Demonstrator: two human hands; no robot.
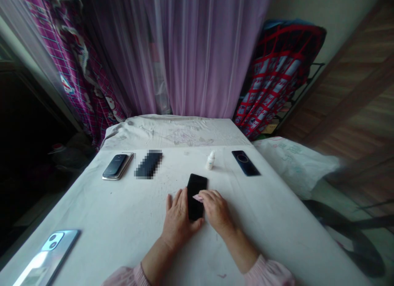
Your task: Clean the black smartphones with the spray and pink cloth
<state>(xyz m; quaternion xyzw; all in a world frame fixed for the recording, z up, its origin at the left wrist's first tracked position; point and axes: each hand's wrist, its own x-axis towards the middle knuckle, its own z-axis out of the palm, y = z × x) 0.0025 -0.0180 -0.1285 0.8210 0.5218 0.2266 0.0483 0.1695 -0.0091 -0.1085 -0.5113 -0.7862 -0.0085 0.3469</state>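
A black phone (pixel 196 187) lies face up in the middle of the white-covered table (pixel 123 212). My left hand (pixel 177 216) rests flat along the phone's left edge, fingers stretched out, thumb under its near end. My right hand (pixel 216 208) is closed in a pinch on a small pink cloth (pixel 198 198), pressed onto the phone's screen. A small white bottle (pixel 210 160) stands just beyond the phone.
A dark phone (pixel 117 166) and a blurred dark object (pixel 148 164) lie at the far left. Another black phone (pixel 245 163) lies at the far right. A silver phone (pixel 46 257) lies face down at the near left. Purple curtains (pixel 191 52) hang behind.
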